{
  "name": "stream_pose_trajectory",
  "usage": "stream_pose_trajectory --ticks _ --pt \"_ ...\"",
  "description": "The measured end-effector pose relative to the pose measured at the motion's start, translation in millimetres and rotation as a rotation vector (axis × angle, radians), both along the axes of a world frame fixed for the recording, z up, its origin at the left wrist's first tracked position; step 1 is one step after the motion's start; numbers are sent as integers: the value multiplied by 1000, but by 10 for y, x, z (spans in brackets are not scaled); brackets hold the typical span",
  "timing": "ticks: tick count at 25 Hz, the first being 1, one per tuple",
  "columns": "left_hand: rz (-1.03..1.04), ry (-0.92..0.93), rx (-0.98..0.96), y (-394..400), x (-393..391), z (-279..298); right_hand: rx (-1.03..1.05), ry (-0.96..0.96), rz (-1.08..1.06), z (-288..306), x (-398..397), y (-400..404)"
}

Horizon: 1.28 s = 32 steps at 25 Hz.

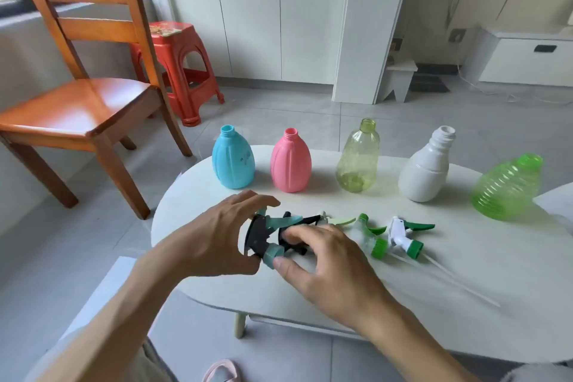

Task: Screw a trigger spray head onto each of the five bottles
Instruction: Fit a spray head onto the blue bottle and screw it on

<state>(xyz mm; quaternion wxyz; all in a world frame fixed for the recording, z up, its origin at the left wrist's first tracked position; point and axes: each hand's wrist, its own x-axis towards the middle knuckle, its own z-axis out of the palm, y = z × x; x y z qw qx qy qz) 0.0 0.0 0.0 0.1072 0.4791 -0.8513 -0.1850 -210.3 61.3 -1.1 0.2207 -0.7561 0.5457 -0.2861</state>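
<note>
Five open-necked bottles stand upright in a row — blue bottle (233, 161), pink bottle (290, 163), clear olive bottle (359, 158), white bottle (425, 169) and ribbed green bottle (507, 187). In front lie the spray heads — a black-and-teal head (263, 236) held in both hands, a green-collared clear head (370, 234), a white-and-green head (406, 231).

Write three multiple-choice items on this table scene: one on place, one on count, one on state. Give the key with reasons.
1. Which bottle stands farthest to the camera's left?
A. white B. blue C. pink

2. How many bottles have open necks?
A. five B. three C. two

3. The black and teal spray head is
A. screwed onto a bottle B. on the floor C. held in both hands

Key:
1 B: the blue bottle begins the row on the table.
2 A: none carries a head.
3 C: the left hand and right hand grip the spray head.
</note>
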Motion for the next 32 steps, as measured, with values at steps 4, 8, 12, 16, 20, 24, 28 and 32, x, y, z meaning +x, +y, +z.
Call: stream_pose_trajectory --ticks 4,8,12,16,20,24,28,32 --pt "-124 102 -77 128 -76 88 524 -322 119 24 -54 -91" --pt "-138 96 -111 111 -228 110 610 -483 108 -15 -107 -94" --pt "-214 283 12 44 -127 141 726 -593 35 -32 -168 -94" --pt "434 838 -132 -447 15 129 728 -931 -34 -63 -306 -108" --pt "835 684 -73 -963 -8 -154 666 -1170 -61 -80 -360 -121" --pt "816 630 -29 -1190 -33 -486 633 -1244 -100 -124 -377 -171" --pt "795 717 -32 -1357 -16 -612 688 -1321 -110 -183 -387 -217" --pt "838 812 15 -1420 25 -658 686 -1375 -77 -156 -434 -230"
